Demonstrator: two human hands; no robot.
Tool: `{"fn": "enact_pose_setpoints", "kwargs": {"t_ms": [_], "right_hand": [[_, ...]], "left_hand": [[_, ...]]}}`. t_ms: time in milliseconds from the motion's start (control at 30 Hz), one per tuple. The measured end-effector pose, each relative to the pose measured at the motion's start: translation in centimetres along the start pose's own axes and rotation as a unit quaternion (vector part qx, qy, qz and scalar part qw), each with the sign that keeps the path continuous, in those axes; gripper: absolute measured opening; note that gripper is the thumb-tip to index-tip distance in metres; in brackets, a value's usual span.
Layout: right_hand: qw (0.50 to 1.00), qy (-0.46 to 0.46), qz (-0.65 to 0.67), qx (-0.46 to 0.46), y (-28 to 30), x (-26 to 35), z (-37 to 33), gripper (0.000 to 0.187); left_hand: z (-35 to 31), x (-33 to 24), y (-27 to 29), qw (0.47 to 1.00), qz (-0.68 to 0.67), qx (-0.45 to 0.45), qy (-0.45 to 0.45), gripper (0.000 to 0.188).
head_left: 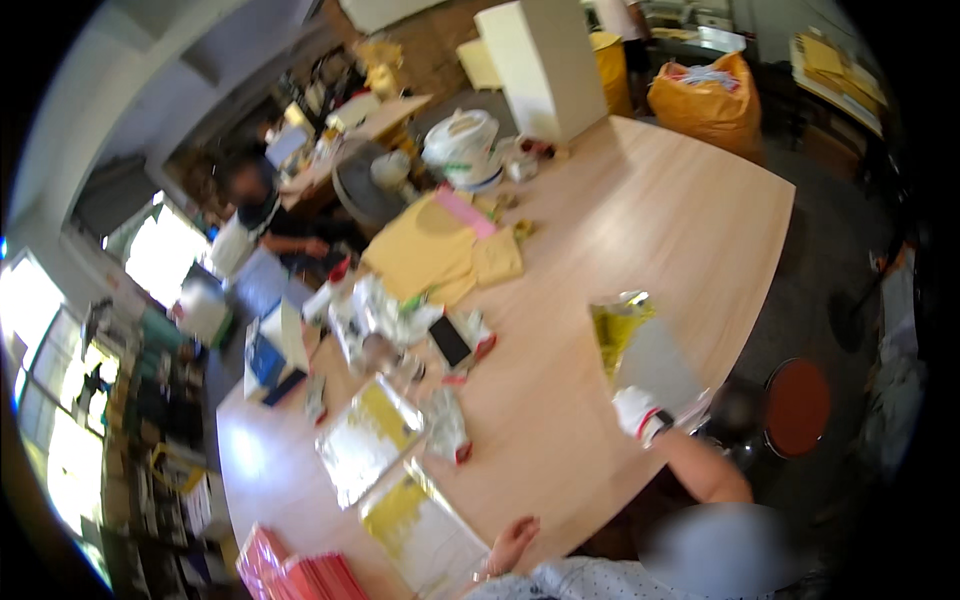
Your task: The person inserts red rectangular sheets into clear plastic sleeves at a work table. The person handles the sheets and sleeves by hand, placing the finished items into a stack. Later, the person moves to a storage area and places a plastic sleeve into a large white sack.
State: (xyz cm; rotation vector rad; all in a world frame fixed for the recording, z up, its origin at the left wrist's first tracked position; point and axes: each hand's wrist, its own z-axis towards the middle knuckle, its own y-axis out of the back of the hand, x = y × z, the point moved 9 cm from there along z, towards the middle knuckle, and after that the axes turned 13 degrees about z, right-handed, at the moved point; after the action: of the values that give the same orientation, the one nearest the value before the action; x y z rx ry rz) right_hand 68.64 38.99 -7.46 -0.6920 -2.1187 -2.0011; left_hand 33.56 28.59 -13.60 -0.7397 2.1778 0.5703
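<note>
My right hand (pixel 638 412), in a white knitted glove with a dark watch band at the wrist, grips the lower left edge of a shiny yellow-and-silver plastic bag (pixel 648 350). The individual glove fingers are blurred. My left hand (pixel 513 543) is bare, with a bracelet at the wrist. Its fingers are loosely bent and apart, holding nothing, above the table's near edge. Beside it lies a stack of yellow-and-silver bags (pixel 425 530), and a second such stack (pixel 368 440) sits just beyond.
Pink packets (pixel 300 570) lie at the near left. A white glove (pixel 447 425), a dark phone (pixel 450 342), yellow cloth (pixel 430 250) and a white bucket (pixel 462 150) stand farther off. Right of the table (pixel 690 220) is a red round stool (pixel 798 407). Another person (pixel 265 215) sits far left.
</note>
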Motion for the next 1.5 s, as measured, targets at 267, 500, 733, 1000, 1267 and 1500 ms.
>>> {"fn": "enact_pose_setpoints", "kwargs": {"t_ms": [267,500,733,1000,1267,1500], "right_hand": [[0.972,0.028,0.162,0.17,-11.2,18.4,-13.2,0.025],[0.845,0.154,0.309,0.408,-8.9,22.5,-14.9,0.033],[0.955,0.22,0.165,-0.109,-2.4,12.3,3.7,0.038],[0.973,0.221,0.002,0.073,-4.8,15.6,4.6,0.058],[0.904,0.343,0.235,0.095,-6.2,26.9,1.0,0.057],[0.833,0.464,0.162,0.254,-13.4,48.0,-0.8,0.012]], "left_hand": [[2.1,3.9,-2.5,0.929,-0.368,-0.006,0.046,0.072],[1.0,0.7,1.4,0.99,-0.102,-0.092,0.034,0.088],[2.1,0.2,2.5,0.964,0.115,-0.238,0.017,0.067],[3.7,0.2,4.2,0.938,0.138,-0.317,-0.023,0.03],[-11.4,2.6,10.5,0.838,0.046,-0.509,-0.193,0.027],[-19.5,13.8,17.7,0.845,-0.266,-0.456,-0.088,0.034]]}}
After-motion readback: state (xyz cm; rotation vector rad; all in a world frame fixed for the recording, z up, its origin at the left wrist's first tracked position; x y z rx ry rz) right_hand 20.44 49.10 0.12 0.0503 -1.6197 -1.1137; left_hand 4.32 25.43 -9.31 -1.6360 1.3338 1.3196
